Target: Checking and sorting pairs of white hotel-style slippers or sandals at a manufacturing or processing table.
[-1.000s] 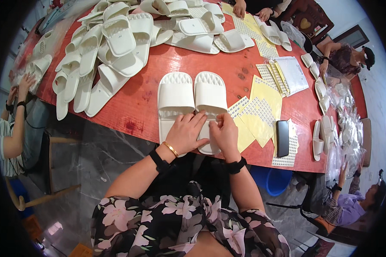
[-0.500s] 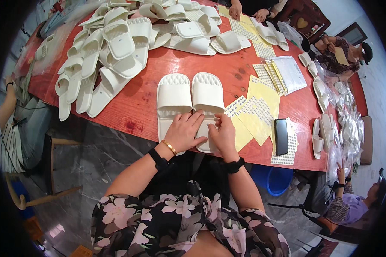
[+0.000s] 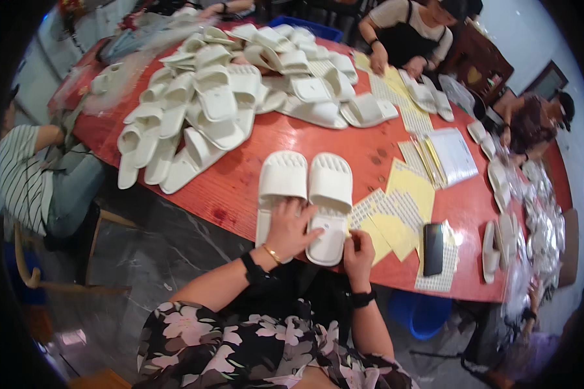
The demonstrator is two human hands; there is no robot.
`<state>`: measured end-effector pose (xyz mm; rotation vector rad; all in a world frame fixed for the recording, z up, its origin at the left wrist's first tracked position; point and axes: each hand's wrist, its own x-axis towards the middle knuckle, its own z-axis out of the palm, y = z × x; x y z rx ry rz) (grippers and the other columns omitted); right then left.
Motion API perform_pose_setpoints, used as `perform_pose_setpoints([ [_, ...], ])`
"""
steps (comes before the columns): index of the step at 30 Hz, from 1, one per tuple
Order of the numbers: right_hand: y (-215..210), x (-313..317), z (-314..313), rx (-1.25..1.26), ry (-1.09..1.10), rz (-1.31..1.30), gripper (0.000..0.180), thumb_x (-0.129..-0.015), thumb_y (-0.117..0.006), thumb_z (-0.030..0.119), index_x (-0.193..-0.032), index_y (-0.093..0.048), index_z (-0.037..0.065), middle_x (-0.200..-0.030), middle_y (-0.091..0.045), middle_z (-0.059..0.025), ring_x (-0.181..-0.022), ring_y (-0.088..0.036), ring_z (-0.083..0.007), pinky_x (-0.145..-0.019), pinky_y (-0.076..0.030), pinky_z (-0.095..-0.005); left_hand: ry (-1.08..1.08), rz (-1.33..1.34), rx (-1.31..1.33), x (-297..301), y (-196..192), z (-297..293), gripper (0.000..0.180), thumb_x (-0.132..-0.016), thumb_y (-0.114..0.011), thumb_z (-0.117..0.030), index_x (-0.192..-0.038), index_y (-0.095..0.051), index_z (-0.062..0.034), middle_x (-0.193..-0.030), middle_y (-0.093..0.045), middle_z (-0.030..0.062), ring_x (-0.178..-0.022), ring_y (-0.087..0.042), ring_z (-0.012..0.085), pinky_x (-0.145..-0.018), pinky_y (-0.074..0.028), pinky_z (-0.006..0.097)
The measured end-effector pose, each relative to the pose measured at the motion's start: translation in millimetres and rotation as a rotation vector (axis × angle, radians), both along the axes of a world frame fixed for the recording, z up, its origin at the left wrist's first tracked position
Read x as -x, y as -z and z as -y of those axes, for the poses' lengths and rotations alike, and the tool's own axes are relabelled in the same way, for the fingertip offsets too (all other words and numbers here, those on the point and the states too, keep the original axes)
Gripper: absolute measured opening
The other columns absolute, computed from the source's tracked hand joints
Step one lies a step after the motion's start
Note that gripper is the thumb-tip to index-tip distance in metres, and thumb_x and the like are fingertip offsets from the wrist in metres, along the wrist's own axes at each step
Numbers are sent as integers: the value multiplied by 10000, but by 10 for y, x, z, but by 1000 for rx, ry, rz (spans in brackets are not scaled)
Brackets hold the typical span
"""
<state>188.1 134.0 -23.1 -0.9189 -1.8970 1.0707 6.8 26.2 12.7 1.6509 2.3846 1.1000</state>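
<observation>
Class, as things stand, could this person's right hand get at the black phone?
Probably yes. The phone lies uncovered to the right of the right hand, on the same table, and only flat sheets and bare tabletop seem to lie between them.

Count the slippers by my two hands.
2, side by side on the table: the left slipper, partly under the left hand, and the right slipper, beside the right hand. None seems hidden there.

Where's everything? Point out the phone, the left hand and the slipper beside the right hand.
Phone (image 3: pixel 433 249), head view: middle of its dark upper face.
Left hand (image 3: pixel 286 231), head view: back of the hand.
Slipper (image 3: pixel 331 241), head view: insole, below the strap.
</observation>
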Motion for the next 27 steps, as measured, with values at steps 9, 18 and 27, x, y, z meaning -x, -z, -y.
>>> perform_pose_setpoints([
  [9,40,-117,93,-96,10,-2,138,-857,-614,17,-990,-622,-18,-877,-655,-122,-800,-631,-208,-744,-502,-314,-148,-79,24,33,-5,-224,671,-818,-680,-524,-1172,-533,27,-972,-537,209,-940,-499,377,-832,-394,496],
  [18,-13,-15,91,-35,48,-6,123,-859,-622,6,-981,-632,-8,-823,-643,-98,-739,-622,-172,-681,-499,-285,-398,-160,106,2138,-1817,-434,671,-842,-600,-645,-1095,-667,-27,-875,-661,255,-819,-668,373,-718,-524,466],
  [27,19,-109,-54,-117,90,-24,136,-844,-619,29,-975,-644,1,-838,-642,-141,-742,-634,-231,-676,-504,-319,-150,-112,-9,1660,-594,-297,508,-875,-687,-293,-1270,-578,9,-1390,-477,265,-1317,-413,405,-1112,-313,460],
])
